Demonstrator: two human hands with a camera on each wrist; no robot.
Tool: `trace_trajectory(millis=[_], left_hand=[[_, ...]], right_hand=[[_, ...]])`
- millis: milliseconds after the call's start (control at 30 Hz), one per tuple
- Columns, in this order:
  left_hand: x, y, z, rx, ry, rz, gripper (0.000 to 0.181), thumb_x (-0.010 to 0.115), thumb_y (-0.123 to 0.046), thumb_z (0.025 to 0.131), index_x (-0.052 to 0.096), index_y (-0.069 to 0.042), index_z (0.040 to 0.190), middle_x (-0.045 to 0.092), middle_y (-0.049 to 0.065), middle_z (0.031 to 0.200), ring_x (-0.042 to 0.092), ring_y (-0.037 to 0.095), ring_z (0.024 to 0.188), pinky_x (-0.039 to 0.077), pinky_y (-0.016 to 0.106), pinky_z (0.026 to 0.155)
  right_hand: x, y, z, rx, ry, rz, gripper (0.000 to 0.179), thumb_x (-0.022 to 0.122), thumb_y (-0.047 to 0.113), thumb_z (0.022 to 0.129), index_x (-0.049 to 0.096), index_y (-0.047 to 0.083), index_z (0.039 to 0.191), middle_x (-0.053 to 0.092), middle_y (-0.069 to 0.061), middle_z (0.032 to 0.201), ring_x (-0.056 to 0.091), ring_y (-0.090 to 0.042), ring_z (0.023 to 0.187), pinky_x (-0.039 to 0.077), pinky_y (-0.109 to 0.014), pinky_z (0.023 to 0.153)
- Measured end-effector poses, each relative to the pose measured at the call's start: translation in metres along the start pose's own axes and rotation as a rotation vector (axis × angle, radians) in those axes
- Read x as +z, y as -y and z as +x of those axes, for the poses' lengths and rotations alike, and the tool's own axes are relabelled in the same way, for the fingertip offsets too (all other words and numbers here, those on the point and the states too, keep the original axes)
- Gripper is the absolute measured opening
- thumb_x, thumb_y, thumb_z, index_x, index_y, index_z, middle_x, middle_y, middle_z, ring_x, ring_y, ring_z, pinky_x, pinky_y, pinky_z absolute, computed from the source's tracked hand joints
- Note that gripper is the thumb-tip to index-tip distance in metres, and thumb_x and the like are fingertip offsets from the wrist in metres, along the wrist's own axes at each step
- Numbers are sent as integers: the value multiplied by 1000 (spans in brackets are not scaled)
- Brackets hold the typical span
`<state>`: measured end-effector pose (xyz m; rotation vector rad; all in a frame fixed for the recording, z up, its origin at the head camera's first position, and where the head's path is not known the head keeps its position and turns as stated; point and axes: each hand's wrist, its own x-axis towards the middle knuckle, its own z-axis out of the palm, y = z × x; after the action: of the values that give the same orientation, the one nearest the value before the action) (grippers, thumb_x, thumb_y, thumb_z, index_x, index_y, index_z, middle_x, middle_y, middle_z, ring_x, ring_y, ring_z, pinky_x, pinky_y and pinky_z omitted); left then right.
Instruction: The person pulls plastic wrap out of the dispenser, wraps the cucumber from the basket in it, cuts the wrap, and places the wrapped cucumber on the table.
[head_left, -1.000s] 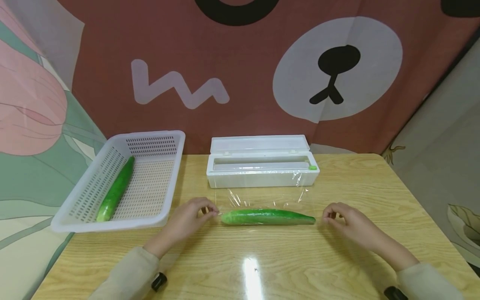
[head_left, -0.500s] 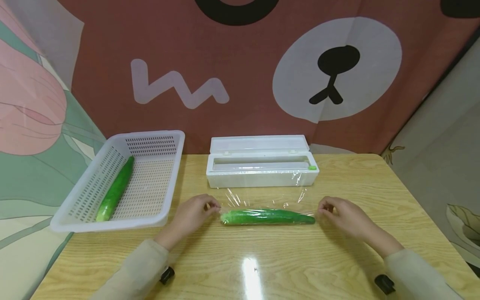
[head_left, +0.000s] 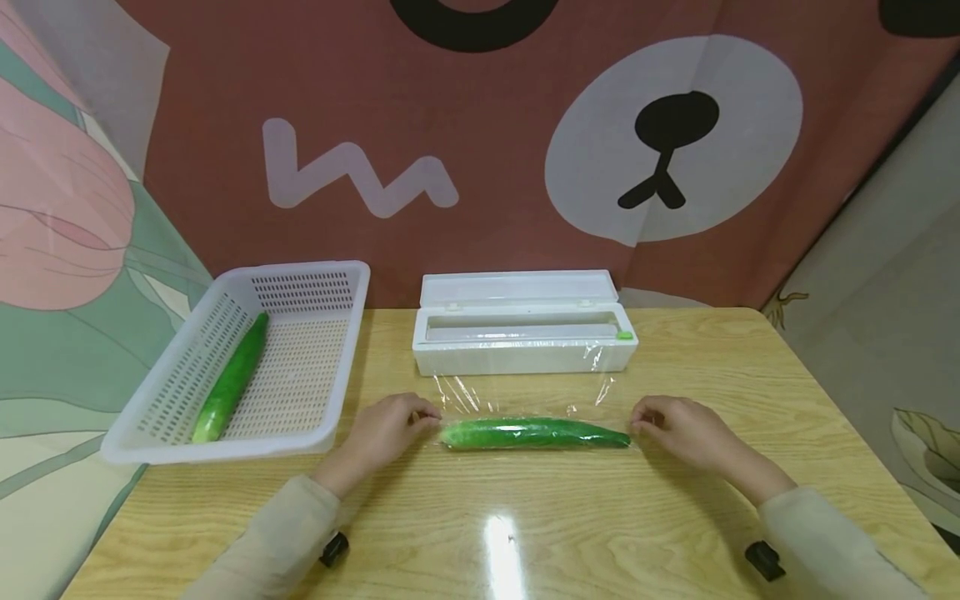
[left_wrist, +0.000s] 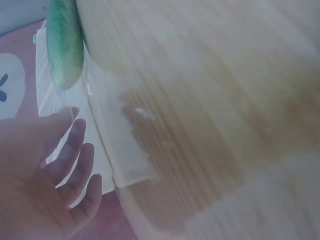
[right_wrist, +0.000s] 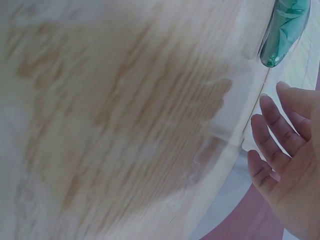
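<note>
A green cucumber (head_left: 536, 433) lies crosswise on the table under clear cling film (head_left: 525, 396), which stretches back to the white wrap dispenser (head_left: 525, 358). Just off the cucumber's pale left end, my left hand (head_left: 386, 429) pinches the film between thumb and index finger; the other fingers are loosely bent in the left wrist view. At the dark tapered end, my right hand (head_left: 686, 429) pinches the film likewise. The right wrist view shows wrinkled film over the cucumber tip (right_wrist: 272, 57), close to the thumb. The film's exact edges are hard to see.
The dispenser's lid (head_left: 517, 289) stands raised, and a green slider (head_left: 624, 335) sits at its right front. On the left, a white perforated basket (head_left: 341, 367) holds another cucumber (head_left: 232, 379). A patterned curtain (head_left: 495, 167) hangs behind the wooden table (head_left: 420, 533).
Both hands have moved inward, closer to the cucumber's ends, the right one more. The film over the cucumber now shows more shine and creases. Dispenser and basket stay put.
</note>
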<state>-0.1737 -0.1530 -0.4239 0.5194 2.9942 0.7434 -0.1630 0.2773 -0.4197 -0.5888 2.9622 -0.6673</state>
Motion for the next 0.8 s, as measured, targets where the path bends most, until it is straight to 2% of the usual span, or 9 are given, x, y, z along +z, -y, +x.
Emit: trace_trajectory(millis=[233, 333, 533, 667, 800], left_hand=[[-5, 1, -6, -10, -43, -37, 10, 75, -19, 89, 77, -21, 99, 67, -12, 92, 60, 6, 77, 50, 28, 63], [-8, -1, -10, -5, -58, -66, 12, 75, -19, 89, 76, -22, 101, 68, -12, 94, 60, 6, 79, 50, 28, 63], [-9, -10, -15, 16, 24, -134, 15, 74, -26, 90, 74, -23, 105, 68, -14, 98, 60, 6, 83, 51, 29, 66], [-6, -13, -15, 51, 79, -156, 20, 74, -28, 90, 72, -22, 108, 68, -11, 104, 60, 7, 86, 52, 30, 70], [-2, -13, -14, 72, 116, -163, 25, 77, -28, 87, 71, -21, 111, 68, -10, 106, 61, 8, 89, 52, 31, 76]], right_hand=[[-6, -3, -4, 6, -41, -13, 5, 70, 19, 93, 71, 14, 94, 62, 12, 81, 53, -6, 73, 45, -30, 64], [-8, 1, -7, 4, -57, 29, 3, 70, 14, 93, 72, 14, 95, 62, 11, 82, 53, -7, 75, 45, -29, 64], [-3, 12, -8, -37, 1, 160, 9, 72, 12, 91, 72, 17, 99, 64, 12, 88, 56, -8, 79, 50, -26, 64], [3, 16, -5, -84, 41, 183, 17, 76, 13, 88, 70, 14, 104, 65, 9, 96, 58, -10, 85, 52, -28, 70], [8, 17, -2, -96, 70, 168, 24, 78, 14, 85, 69, 11, 107, 66, 5, 100, 60, -12, 87, 53, -30, 74]])
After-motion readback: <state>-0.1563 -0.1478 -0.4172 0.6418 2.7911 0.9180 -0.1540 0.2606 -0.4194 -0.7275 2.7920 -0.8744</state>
